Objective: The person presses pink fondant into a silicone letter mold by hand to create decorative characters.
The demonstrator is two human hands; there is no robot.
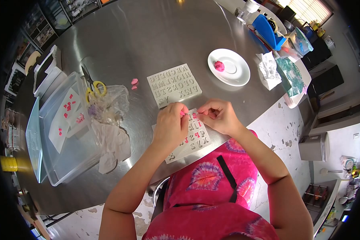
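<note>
Steel table (148, 28) bears two letter molds (174, 83); left fingers (178, 107) hold pink dough (183, 113).

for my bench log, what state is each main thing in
Nearer pale grey letter mould: partly filled pink
Farther pale grey letter mould: no pink visible
Round white saucer: holding pink lump
Clear rectangular plastic box: open, white papers inside
Yellow-handled scissors: lying down, blade opening unclear
Left hand: pinching small pink piece
Right hand: fingers curled
White tissue: crumpled
</note>
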